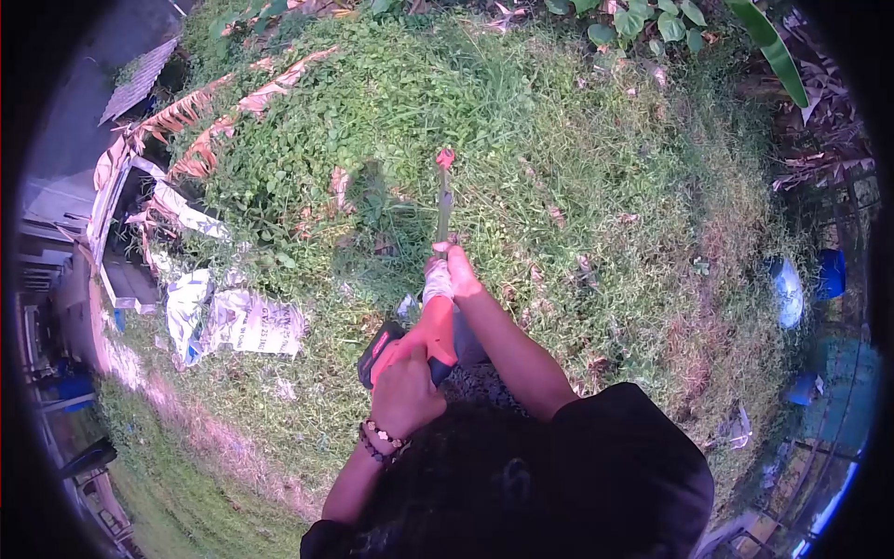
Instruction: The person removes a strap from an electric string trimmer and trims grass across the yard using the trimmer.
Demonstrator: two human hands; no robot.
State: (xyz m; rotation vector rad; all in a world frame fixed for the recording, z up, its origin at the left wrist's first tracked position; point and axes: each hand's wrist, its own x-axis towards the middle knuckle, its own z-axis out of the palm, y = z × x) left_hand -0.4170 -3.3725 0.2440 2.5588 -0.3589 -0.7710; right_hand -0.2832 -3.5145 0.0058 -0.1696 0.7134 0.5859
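A cordless grass trimmer (pixel 439 326) with an orange-red body points away from me over the grass. Its dark battery (pixel 380 349) sits at the back, and a thin shaft runs forward to a small red head (pixel 445 158) low among the weeds. My left hand (pixel 407 391), with beaded bracelets at the wrist, is closed around the rear handle. Farther forward, my right hand (pixel 454 265) wraps the shaft near a pale wrapping. Some fingers of both hands are hidden.
Grass and leafy weeds (pixel 577 168) cover the ground. White sacks (pixel 247 321) and dry banana leaves (pixel 200 140) lie to the left. At the right are a blue-white container (pixel 788 293), a blue drum (pixel 832 273) and a fence. A green leaf (pixel 771 51) hangs at the upper right.
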